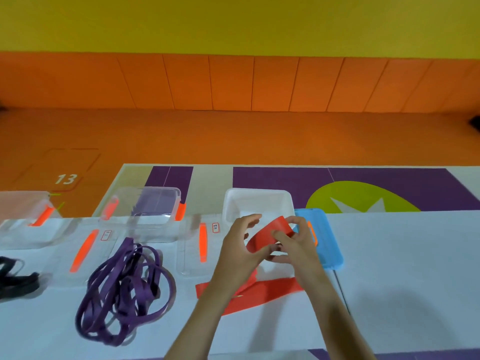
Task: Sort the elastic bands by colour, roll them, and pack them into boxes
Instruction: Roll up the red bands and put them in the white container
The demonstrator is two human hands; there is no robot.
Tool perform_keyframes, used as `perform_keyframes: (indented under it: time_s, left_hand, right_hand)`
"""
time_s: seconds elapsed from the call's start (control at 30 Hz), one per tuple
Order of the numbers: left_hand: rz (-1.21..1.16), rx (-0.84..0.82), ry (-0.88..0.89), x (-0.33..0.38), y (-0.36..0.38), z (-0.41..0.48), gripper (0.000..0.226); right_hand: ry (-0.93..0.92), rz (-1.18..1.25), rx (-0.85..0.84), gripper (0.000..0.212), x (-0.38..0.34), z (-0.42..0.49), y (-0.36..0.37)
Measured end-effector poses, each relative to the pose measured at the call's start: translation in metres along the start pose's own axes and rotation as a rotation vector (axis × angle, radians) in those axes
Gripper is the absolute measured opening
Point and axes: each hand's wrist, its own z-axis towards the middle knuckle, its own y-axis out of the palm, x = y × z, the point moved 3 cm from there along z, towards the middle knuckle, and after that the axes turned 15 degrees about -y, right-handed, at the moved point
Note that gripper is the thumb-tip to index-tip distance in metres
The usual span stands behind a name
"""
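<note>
Both hands, left (240, 245) and right (296, 242), pinch the red band (267, 233); white box (257, 203) just past them.

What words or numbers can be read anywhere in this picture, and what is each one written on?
"13": a white number on the orange floor, inside an outlined square.
Red-bordered label on the clear lid beside the purple elastic bands: too blurred to read.
Second red-bordered label on the other clear lid: too small and blurred to read.
No other writing shows.
</note>
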Motion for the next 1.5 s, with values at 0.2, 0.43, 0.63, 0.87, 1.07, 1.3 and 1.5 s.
perform_keyframes:
  time_s: [0.2,0.43,0.63,0.87,1.07,1.3,1.5]
  left_hand:
    - [0.170,0.058,0.092,0.008,-0.001,-0.011,0.044]
    - [0.304,-0.010,0.189,-0.011,-0.003,-0.023,0.053]
    - [0.175,0.034,0.190,-0.018,-0.004,-0.028,0.048]
    - [0.070,0.098,0.128,-0.011,-0.007,-0.025,0.049]
    - [-0.121,0.184,0.062,-0.008,-0.011,-0.028,0.045]
    - [-0.001,0.205,0.089,-0.004,-0.020,-0.026,0.056]
    - [-0.008,0.236,0.110,0.004,-0.011,-0.028,0.043]
  right_hand:
    - [0.028,0.023,-0.079,0.023,-0.008,-0.011,-0.002]
    - [-0.050,-0.094,-0.071,0.012,-0.009,-0.016,-0.011]
    - [-0.039,-0.072,0.017,0.015,-0.004,-0.024,-0.007]
    - [0.010,0.045,0.010,0.018,-0.012,-0.024,-0.005]
    - [0.237,0.449,-0.073,0.016,-0.009,-0.030,0.012]
    - [0.109,0.095,-0.093,0.015,-0.010,-0.031,0.016]
    - [0.056,-0.029,-0.098,0.011,-0.018,-0.027,0.022]
